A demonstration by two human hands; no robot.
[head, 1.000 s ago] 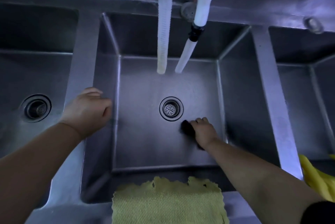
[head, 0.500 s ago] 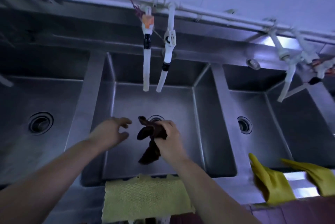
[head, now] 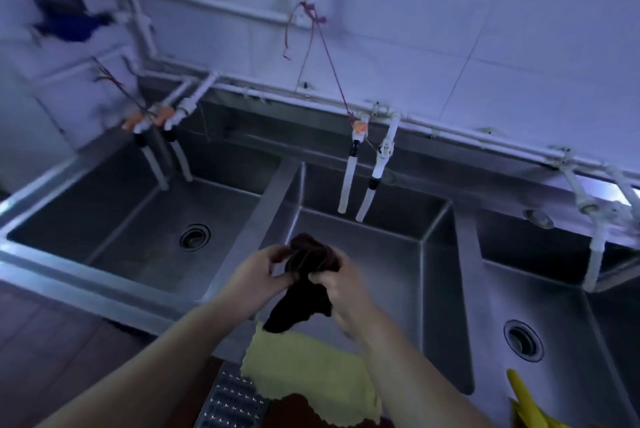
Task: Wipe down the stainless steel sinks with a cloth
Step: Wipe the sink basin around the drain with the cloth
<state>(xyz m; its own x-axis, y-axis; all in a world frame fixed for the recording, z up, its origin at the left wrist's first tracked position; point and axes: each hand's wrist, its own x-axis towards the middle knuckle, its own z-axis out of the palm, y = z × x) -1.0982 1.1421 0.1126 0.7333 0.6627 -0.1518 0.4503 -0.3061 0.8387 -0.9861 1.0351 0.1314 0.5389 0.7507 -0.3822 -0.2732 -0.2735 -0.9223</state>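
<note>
We hold the dark crumpled wiping cloth (head: 308, 275) between both hands, above the near part of the middle stainless steel sink basin (head: 391, 265). Our left hand (head: 258, 275) pinches its upper left edge with curled fingers, and our right hand (head: 341, 289) closes around its right side, so the cloth lies directly between the two grips, neither hand clearly nearer. Its long axis runs roughly from far to near, the bunched top up by the fingers and a loose tail hanging down toward the pale yellow textured rag (head: 311, 368) draped over the near rim. The cloth looks limp, wrinkled and very dark, perhaps damp, though we cannot tell for certain.
</note>
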